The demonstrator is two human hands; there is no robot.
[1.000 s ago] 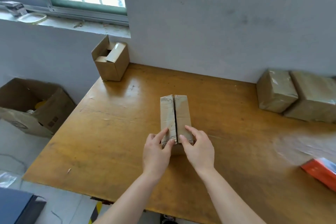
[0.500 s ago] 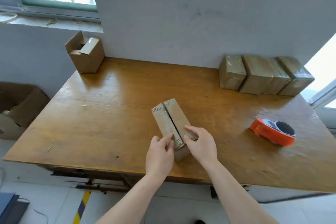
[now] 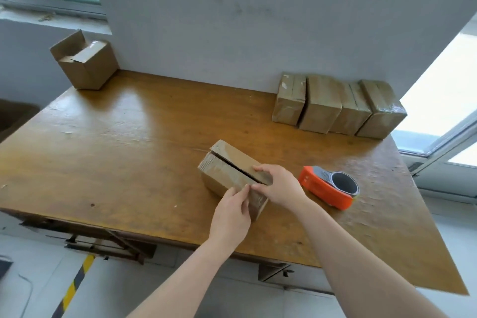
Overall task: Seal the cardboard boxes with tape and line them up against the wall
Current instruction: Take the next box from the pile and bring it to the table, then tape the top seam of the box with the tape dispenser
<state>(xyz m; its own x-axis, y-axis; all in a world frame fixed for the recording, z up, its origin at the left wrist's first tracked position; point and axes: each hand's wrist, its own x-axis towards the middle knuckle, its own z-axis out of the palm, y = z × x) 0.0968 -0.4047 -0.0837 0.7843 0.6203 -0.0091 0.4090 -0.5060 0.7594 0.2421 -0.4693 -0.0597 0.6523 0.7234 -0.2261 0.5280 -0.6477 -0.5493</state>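
An unsealed cardboard box (image 3: 227, 166) lies on the wooden table (image 3: 124, 152), its two top flaps closed with a dark slit between them. It is turned diagonally, far end pointing left. My left hand (image 3: 232, 212) touches the near end with fairly straight fingers. My right hand (image 3: 280, 186) curls over the near end of the right flap and holds it down. An orange tape dispenser (image 3: 327, 188) lies just right of my right hand. Several taped boxes (image 3: 335, 108) stand side by side against the wall.
A cardboard box with open flaps (image 3: 85, 64) stands at the table's far left corner by the wall. Bare tabletop stretches between it and the taped row. The table's front edge is just below my wrists. A window sill is at upper left.
The box has turned counter-clockwise under both hands and slid right, toward the tape dispenser. My view has swung right, bringing the taped row and dispenser fully into sight.
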